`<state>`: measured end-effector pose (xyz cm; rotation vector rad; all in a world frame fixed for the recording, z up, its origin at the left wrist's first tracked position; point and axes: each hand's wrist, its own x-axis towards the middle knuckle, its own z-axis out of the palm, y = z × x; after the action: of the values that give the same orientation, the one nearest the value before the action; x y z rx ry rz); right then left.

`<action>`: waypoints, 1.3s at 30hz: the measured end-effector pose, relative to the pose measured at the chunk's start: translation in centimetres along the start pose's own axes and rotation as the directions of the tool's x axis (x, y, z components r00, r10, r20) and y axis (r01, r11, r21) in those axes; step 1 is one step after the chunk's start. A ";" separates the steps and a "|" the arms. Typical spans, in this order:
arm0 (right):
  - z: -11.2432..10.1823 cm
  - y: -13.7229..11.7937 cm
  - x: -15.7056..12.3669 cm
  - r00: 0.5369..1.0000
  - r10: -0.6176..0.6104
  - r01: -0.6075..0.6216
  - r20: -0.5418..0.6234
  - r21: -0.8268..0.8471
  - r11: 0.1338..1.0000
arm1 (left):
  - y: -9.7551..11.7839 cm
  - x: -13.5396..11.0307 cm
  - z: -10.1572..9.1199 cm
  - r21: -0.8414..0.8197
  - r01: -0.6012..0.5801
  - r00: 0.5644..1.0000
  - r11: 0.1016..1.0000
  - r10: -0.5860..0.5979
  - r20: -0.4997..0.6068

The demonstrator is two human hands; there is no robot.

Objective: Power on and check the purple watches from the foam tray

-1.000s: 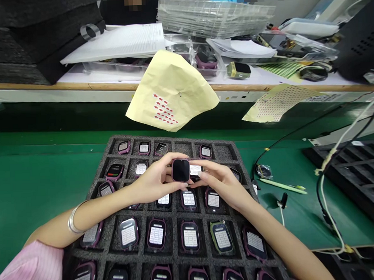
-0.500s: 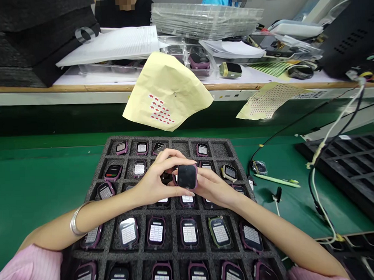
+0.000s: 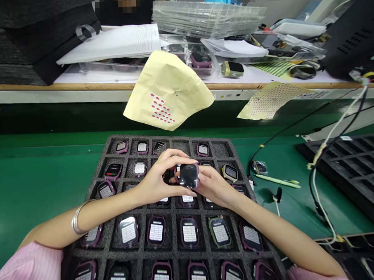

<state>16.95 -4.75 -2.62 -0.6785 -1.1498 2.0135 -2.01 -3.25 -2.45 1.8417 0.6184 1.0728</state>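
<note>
A purple smartwatch body (image 3: 189, 176) with a dark, glossy screen is held up over the foam tray, its face turned toward me. My right hand (image 3: 212, 184) grips its right side. Fingers of my left hand (image 3: 159, 178) curve round its upper and lower left edges, thumb below. Beneath both hands lies the black foam tray (image 3: 175, 252), its compartments holding several watches, mostly purple, many with lit white grids on screen. A green-framed watch (image 3: 220, 232) and a beige one (image 3: 229, 172) sit among them. My hands hide some middle compartments.
Behind the tray runs a shelf edge (image 3: 88, 91) with a yellow sticker sheet (image 3: 169, 91) hanging down. Clear plastic trays (image 3: 206, 19) and papers are stacked above. To the right lie a green pen (image 3: 277, 181), cables and another foam tray (image 3: 356, 174). A person sits beyond the shelf.
The held watch has tilted slightly and shifted a little to the right; its screen now catches a reflection. Both hands keep their hold.
</note>
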 end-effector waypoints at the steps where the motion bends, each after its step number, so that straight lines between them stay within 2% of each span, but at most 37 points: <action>1: 0.0 0.0 0.0 1.000 -0.006 0.006 -0.001 -0.002 1.000 | 0.0 0.0 0.0 0.003 0.000 1.000 1.000 0.000 0.002; 10: -0.4 0.0 0.0 0.999 -0.031 0.032 0.006 -0.051 0.998 | 0.3 -0.1 0.2 0.085 -0.029 0.999 0.996 0.025 0.047; 16: -0.2 0.0 0.2 0.998 -0.062 0.062 0.018 -0.010 0.998 | 0.5 -0.2 -0.1 0.195 -0.065 0.997 0.979 0.055 0.053; 22: -0.1 -0.1 0.1 0.999 -0.032 0.032 -0.005 -0.014 0.999 | 0.5 -0.2 -0.1 0.266 -0.061 0.998 0.962 0.050 0.046; 29: -0.6 -0.1 0.0 0.999 -0.014 0.016 0.042 -0.041 0.999 | 0.5 -0.3 -0.1 0.262 -0.044 0.998 0.964 0.034 0.044; 39: -0.6 -0.2 -0.1 1.000 -0.012 0.013 0.015 -0.047 0.999 | 0.6 -0.2 -0.1 0.251 -0.040 0.999 0.967 0.030 0.045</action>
<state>17.52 -4.45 -2.66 -0.6794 -1.2102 1.9896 -2.21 -3.64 -1.98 2.0950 0.7280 1.0135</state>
